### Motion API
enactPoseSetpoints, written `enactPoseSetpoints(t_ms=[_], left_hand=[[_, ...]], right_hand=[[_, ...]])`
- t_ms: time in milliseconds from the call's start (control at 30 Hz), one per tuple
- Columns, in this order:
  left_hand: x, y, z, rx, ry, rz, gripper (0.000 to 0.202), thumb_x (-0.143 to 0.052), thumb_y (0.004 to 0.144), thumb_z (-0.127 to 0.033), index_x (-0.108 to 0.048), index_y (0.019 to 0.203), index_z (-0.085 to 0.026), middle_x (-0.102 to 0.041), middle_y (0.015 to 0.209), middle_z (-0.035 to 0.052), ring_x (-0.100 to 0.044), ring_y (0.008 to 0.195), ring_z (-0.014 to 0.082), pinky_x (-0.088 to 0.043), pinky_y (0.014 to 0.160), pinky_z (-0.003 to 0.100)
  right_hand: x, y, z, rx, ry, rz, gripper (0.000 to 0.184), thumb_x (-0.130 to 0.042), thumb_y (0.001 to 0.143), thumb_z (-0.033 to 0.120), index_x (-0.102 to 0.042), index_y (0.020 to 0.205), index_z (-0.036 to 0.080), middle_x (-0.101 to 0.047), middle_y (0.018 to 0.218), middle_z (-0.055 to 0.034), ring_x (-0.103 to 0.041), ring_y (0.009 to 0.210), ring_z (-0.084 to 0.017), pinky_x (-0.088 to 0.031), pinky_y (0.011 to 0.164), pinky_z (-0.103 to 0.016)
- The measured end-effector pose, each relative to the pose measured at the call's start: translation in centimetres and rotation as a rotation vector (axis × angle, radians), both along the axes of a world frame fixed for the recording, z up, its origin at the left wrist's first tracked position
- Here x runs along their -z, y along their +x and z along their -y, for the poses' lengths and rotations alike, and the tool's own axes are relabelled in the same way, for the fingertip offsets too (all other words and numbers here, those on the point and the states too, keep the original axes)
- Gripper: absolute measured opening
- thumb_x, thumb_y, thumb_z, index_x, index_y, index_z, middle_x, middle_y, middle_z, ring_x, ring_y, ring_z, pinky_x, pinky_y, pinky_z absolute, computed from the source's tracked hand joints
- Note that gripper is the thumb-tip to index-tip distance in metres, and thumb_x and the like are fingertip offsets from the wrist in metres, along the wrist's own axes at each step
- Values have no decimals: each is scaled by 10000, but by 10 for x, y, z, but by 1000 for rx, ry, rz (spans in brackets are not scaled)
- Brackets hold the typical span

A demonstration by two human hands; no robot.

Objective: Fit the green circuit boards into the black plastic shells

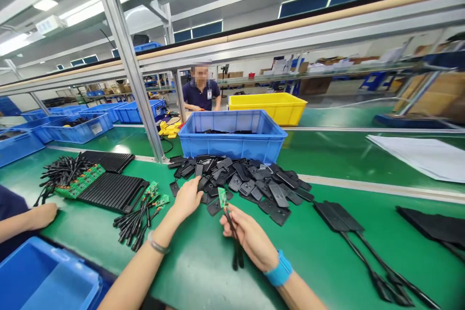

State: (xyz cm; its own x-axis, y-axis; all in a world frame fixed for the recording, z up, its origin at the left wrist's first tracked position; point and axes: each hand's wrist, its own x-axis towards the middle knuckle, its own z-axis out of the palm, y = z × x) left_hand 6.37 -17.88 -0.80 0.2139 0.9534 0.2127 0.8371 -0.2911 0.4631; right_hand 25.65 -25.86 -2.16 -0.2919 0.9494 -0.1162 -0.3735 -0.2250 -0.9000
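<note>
My right hand (pixel 250 235) is closed around the black cable of a small green circuit board (pixel 223 197). The board points up past my fingertips, and the cable ends (pixel 238 256) hang below my palm. My left hand (pixel 188 199) reaches to the near left edge of a heap of black plastic housing pieces (pixel 247 174). Its thumb and index finger are apart, the index fingertip by a black piece (pixel 199 169); the other fingers are partly hidden. Left of that hand lies a bunch of cabled circuit boards (pixel 140 218).
Behind the heap stands a blue bin (pixel 232 147), with a yellow bin (pixel 267 109) beyond. Black slotted trays (pixel 112 191) lie left, near another person's hand (pixel 43 215). Cabled black housings (pixel 337 215) lie right. A metal post (pixel 132 68) rises left of the bin. One person (pixel 201 92) faces me.
</note>
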Motion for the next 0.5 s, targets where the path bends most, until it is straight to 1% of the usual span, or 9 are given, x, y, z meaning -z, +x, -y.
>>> enactPoseSetpoints(t_ms=[67, 100, 133, 200, 267, 300, 400, 433, 500], left_hand=[[4, 7, -20, -23, -5, -36, 556, -581, 788, -163, -459, 1329, -122, -618, 1224, 186, -572, 1145, 293, -435, 961, 404], [5, 9, -26, -32, -7, -51, 570, -586, 779, -158, -453, 1332, -115, -634, 1180, 191, -590, 1112, 303, -443, 942, 412], [4, 9, -31, -45, -1, -72, 579, -579, 781, -159, -441, 1341, -109, -636, 1157, 196, -602, 1085, 308, -448, 925, 417], [3, 10, -32, -78, 36, -48, 607, -555, 792, -172, -395, 1375, -108, -590, 1201, 202, -593, 1083, 303, -447, 914, 416], [4, 13, -26, -81, -13, 179, 603, -566, 784, -195, -410, 1362, -120, -558, 1221, 175, -581, 1077, 278, -459, 890, 385], [5, 15, -21, -61, -81, 320, 561, -582, 776, -216, -463, 1316, -121, -581, 1166, 149, -596, 1025, 259, -480, 843, 361], [15, 27, -3, 49, -407, 769, 363, -651, 753, -287, -619, 1068, -110, -633, 860, 60, -611, 757, 174, -495, 652, 273], [19, 31, 3, 75, -508, 921, 325, -675, 750, -323, -640, 991, -109, -625, 790, 42, -595, 694, 148, -483, 614, 251], [26, 38, 13, 87, -668, 1264, 332, -725, 727, -401, -655, 878, -114, -623, 738, 35, -582, 663, 125, -476, 607, 234]], right_hand=[[-3, 10, -4, 63, 32, 100, 558, -643, 765, 525, -601, 1183, 158, -601, 710, -6, -437, 509, -98, -363, 473, -229], [-5, 15, -6, 90, 52, 164, 575, -628, 770, 532, -598, 1200, 153, -585, 690, 1, -395, 487, -91, -308, 441, -220], [-6, 19, -7, 120, 79, 233, 585, -603, 781, 546, -597, 1214, 153, -581, 692, -2, -380, 484, -92, -284, 432, -219], [-8, 25, -8, 204, 178, 381, 560, -559, 807, 553, -616, 1213, 172, -587, 722, -17, -411, 514, -111, -318, 455, -234], [-8, 27, -8, 299, 329, 535, 474, -534, 837, 518, -659, 1165, 200, -590, 761, -33, -473, 586, -145, -390, 523, -264], [-8, 27, -8, 335, 402, 605, 430, -525, 852, 491, -676, 1141, 211, -589, 773, -39, -496, 620, -159, -414, 558, -277], [-5, 25, -7, 378, 528, 750, 371, -504, 883, 407, -663, 1161, 219, -589, 785, -39, -516, 632, -169, -442, 589, -287], [-4, 24, -7, 385, 544, 779, 366, -507, 885, 387, -649, 1177, 218, -597, 790, -38, -518, 620, -166, -448, 582, -285], [0, 24, -8, 415, 574, 827, 329, -520, 883, 361, -646, 1151, 219, -620, 806, -39, -535, 626, -168, -465, 590, -284]])
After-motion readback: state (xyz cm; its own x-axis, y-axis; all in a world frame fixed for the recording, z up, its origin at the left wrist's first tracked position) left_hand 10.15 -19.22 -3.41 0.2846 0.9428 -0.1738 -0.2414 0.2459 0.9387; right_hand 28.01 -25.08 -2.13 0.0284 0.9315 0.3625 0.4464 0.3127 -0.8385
